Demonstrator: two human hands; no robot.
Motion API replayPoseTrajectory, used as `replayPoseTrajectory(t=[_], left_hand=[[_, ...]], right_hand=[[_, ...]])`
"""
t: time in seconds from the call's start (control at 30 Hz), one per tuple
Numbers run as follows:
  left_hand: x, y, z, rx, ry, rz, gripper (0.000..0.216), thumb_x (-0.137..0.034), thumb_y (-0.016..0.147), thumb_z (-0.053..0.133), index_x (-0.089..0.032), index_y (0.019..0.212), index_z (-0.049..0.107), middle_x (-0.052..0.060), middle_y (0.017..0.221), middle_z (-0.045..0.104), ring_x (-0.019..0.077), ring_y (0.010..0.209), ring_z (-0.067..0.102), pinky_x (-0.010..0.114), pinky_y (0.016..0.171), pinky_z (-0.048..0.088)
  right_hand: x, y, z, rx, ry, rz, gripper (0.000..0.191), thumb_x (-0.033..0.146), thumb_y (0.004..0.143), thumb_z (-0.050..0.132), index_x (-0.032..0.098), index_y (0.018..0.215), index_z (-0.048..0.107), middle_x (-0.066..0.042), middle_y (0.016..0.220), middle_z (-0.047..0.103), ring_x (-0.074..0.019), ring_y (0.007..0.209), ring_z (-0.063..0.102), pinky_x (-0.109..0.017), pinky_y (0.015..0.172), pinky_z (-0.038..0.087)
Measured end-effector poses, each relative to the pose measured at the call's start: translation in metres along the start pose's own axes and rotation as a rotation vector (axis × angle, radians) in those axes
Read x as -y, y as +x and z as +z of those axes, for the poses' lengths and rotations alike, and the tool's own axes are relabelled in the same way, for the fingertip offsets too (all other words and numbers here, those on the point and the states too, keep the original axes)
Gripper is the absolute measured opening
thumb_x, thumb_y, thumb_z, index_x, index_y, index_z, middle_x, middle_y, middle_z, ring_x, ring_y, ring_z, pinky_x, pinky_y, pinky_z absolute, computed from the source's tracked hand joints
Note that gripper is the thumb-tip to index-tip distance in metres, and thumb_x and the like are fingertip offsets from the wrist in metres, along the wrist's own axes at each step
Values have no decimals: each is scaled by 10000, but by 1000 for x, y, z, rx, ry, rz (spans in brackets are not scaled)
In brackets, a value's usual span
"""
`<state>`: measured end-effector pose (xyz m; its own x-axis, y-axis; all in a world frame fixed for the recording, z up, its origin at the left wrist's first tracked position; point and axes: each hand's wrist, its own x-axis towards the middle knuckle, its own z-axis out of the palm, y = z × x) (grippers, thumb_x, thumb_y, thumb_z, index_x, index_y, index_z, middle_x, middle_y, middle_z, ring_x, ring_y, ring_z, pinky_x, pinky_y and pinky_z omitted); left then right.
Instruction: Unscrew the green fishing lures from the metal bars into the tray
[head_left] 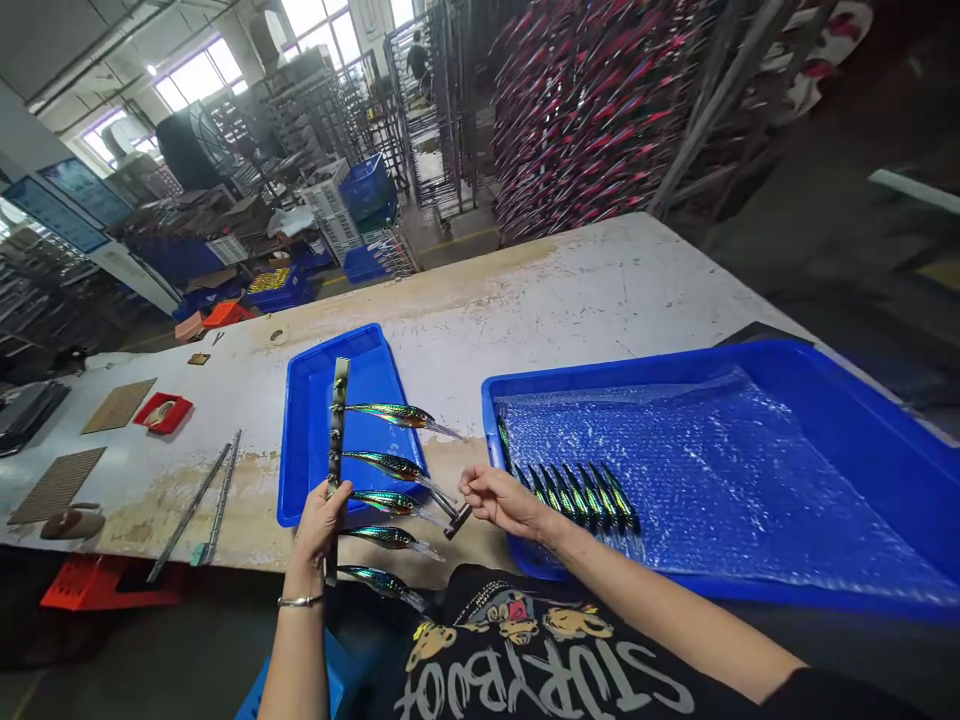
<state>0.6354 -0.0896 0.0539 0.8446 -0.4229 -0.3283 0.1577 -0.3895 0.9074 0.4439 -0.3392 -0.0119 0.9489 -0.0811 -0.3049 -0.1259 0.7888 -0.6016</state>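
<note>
- Five slim green-and-black iridescent fish-shaped lures with clear lips [386, 466] stick out sideways from a long narrow metal bar [337, 420], one above another, in front of the person's body.
- Their long axes run across, roughly square to the bar: narrow ends at the bar, clear lips pointing toward the right-hand side.
- The left hand [318, 522] has its grip closed around the lower part of the bar, thumb near the third lure; the bar's long axis runs away from the body.
- The right hand [501, 502] is nearer the lips, just right of the middle lures; its fingertips pinch a short dark metal tool [458, 520]. Whether the tool touches a lip, I cannot tell.
- Behind the upper lures, a small rectangular blue plastic tray [306, 420] sits on the worn white desk [525, 310].
- Right of the right hand stands a large blue plastic tray [600, 370] lined with clear bubble wrap [712, 470]; a row of similar dark green lures [585, 495] lies at its near left part.
- Far left, two thin metal strips [189, 515] lie near a small red box [163, 412].
</note>
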Motion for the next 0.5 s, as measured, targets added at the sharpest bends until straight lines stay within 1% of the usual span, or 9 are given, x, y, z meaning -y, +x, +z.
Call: replayPoseTrajectory(t=[0.03,0.1,0.17,0.23,0.3,0.43,0.5], left_hand=[[0,0,3,-3,0,1,596,-689,636,780,-219,700,418,-114,498,354,54,436,275,185,439,198],[-2,-1,11,-1,10,4,583,-682,650,775,-215,699,429,-107,500,370,57,442,287,188,444,206],[-4,-3,19,4,23,3,567,-662,669,774,-211,686,430,-100,508,377,58,453,290,192,451,211],[-6,-5,28,6,32,-7,552,-642,681,774,-209,675,431,-97,516,372,58,461,284,197,453,208],[-7,-8,36,6,39,-25,545,-633,679,777,-209,673,436,-96,521,365,59,464,276,203,451,199],[-9,-15,45,13,35,-69,548,-631,683,777,-215,685,419,-104,518,332,56,460,252,206,451,172],[-9,-18,47,20,24,-86,554,-634,684,777,-217,693,412,-109,516,316,53,454,241,204,452,158]], right_hand=[[0,1,-2,11,-11,42,239,269,609,700,170,780,564,39,669,510,-54,534,391,-172,431,254],[-1,3,-3,48,-89,108,259,287,608,710,165,786,567,10,725,572,-59,555,429,-171,423,243],[1,3,-1,122,-223,145,293,309,638,749,157,823,580,24,717,568,-49,543,412,-169,429,230],[5,2,2,215,-356,147,303,340,684,768,156,836,582,53,666,533,-44,522,390,-175,449,250],[12,2,2,289,-467,142,271,349,721,746,162,820,578,75,603,495,-48,491,377,-190,461,269],[20,5,-4,366,-695,121,148,284,728,670,169,781,592,69,558,506,-72,477,412,-203,464,285],[21,7,-7,401,-754,108,105,260,719,637,170,757,600,64,540,508,-81,482,426,-205,470,296]])
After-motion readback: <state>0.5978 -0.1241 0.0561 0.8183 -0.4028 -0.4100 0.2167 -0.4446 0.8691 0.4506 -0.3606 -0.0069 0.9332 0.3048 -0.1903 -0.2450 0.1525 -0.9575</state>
